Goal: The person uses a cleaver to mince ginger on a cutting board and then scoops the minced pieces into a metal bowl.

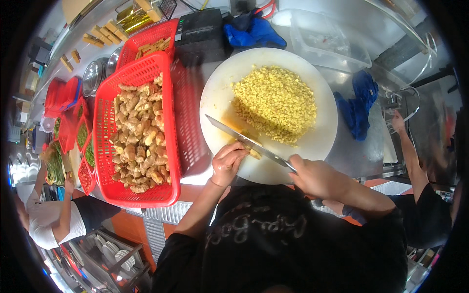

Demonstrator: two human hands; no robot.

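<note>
My right hand point(318, 178) grips the handle of a large kitchen knife point(246, 140), whose blade slants up to the left across a round white cutting board point(326, 121). Beside the blade, the fingertips of my left hand point(230, 161) rest on a piece of ginger point(255, 154) near the board's front edge. Part of that piece is hidden by the blade. A broad heap of chopped ginger point(276, 104) covers the board's upper right. Left of the board, a red plastic basket point(175, 146) holds a pile of whole ginger roots point(141, 135).
Behind the board are a black box-shaped device point(199, 34), blue cloths point(254, 33) and a clear plastic tub point(329, 40). Another blue cloth point(357, 106) lies to the right. A person point(58, 219) works at far left; another person's hand point(398, 121) is by the tap at right.
</note>
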